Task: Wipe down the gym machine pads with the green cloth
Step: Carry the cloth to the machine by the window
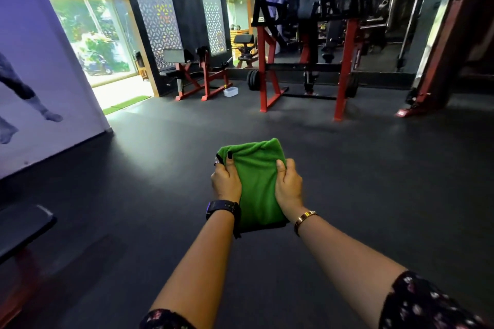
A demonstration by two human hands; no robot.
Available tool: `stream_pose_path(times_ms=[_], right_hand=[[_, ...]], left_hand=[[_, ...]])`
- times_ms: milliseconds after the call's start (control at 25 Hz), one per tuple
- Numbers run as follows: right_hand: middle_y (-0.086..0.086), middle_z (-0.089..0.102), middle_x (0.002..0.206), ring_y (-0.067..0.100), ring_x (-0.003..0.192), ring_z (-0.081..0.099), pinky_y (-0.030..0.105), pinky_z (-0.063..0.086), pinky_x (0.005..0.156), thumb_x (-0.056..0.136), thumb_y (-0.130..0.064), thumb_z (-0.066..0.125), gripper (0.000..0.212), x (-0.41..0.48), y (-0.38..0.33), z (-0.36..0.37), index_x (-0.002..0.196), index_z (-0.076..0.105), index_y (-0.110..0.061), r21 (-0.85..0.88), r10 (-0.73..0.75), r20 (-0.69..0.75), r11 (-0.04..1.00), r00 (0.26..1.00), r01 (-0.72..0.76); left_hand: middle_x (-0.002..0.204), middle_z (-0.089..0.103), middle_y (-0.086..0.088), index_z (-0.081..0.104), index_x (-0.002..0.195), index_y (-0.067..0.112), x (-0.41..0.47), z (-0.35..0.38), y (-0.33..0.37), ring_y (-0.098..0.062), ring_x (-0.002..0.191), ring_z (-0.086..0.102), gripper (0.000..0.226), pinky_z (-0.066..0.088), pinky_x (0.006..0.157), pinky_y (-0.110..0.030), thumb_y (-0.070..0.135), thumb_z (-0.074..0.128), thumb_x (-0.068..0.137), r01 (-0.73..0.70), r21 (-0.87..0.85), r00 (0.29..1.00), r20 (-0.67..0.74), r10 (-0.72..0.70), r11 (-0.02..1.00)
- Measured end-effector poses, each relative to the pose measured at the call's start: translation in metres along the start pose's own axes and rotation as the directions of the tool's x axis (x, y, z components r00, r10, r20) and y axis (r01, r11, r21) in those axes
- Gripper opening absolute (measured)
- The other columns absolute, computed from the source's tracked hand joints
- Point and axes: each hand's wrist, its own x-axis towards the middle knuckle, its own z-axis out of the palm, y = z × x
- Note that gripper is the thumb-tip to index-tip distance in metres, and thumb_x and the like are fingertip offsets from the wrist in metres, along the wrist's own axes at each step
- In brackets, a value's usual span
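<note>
Out over the dark floor, left hand (226,180) and right hand (288,184) clamp opposite edges of the folded green terry cloth (258,181), probably readying a wiping face; padded machines stand far off.

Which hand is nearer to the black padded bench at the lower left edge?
Left. The left hand grips the green cloth on the side toward the bench; the right hand grips its far side.

Single head-worn wide-angle view, forward and downward, close over the hands, gym floor (347,195) beyond.
</note>
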Motion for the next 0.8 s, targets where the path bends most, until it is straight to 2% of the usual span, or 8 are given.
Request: stream_pose_path(times_ms=[160,360,520,800], right_hand=[[0.003,0.053,0.07,0.028,0.068,0.055,0.038,0.041,0.057,0.099,-0.038,0.033,0.025,0.066,0.02,0.032,0.086,0.038,-0.017,-0.036,0.036,-0.052,0.999,0.998,-0.038],[-0.001,0.05,0.068,0.03,0.068,0.055,0.04,0.042,0.057,0.099,-0.04,0.032,0.027,0.142,0.05,0.076,0.084,0.037,-0.018,-0.052,0.046,-0.067,0.997,0.997,-0.05],[0.002,0.052,0.07,0.03,0.069,0.055,0.042,0.043,0.058,0.099,-0.039,0.033,0.028,0.236,0.072,0.112,0.086,0.04,-0.016,-0.021,0.025,-0.07,0.999,0.997,-0.026],[-0.002,0.049,0.066,0.02,0.062,0.05,0.03,0.034,0.054,0.1,-0.03,0.036,0.023,0.42,0.089,0.175,0.085,0.04,-0.013,0.038,-0.012,-0.071,0.999,0.997,0.014]], left_hand=[[0.107,0.059,-0.035,0.051,0.114,-0.007,0.066,0.046,-0.013,-0.047,0.1,0.056,0.047,0.043,0.077,-0.045,0.034,0.035,0.099,-0.003,-0.027,0.997,0.071,0.005,1.0],[0.11,0.058,-0.034,0.05,0.12,-0.005,0.139,0.097,-0.031,-0.046,0.104,0.055,0.046,0.043,0.082,-0.043,0.033,0.036,0.099,-0.001,-0.019,0.996,0.091,0.003,1.0],[0.113,0.058,-0.033,0.047,0.126,-0.003,0.222,0.159,-0.036,-0.045,0.107,0.054,0.046,0.043,0.084,-0.042,0.032,0.036,0.099,-0.001,-0.024,0.996,0.086,0.003,1.0],[0.107,0.06,-0.031,0.048,0.12,-0.005,0.381,0.263,-0.026,-0.045,0.1,0.057,0.047,0.044,0.081,-0.043,0.035,0.035,0.098,-0.004,-0.045,0.998,0.068,0.007,0.999]])
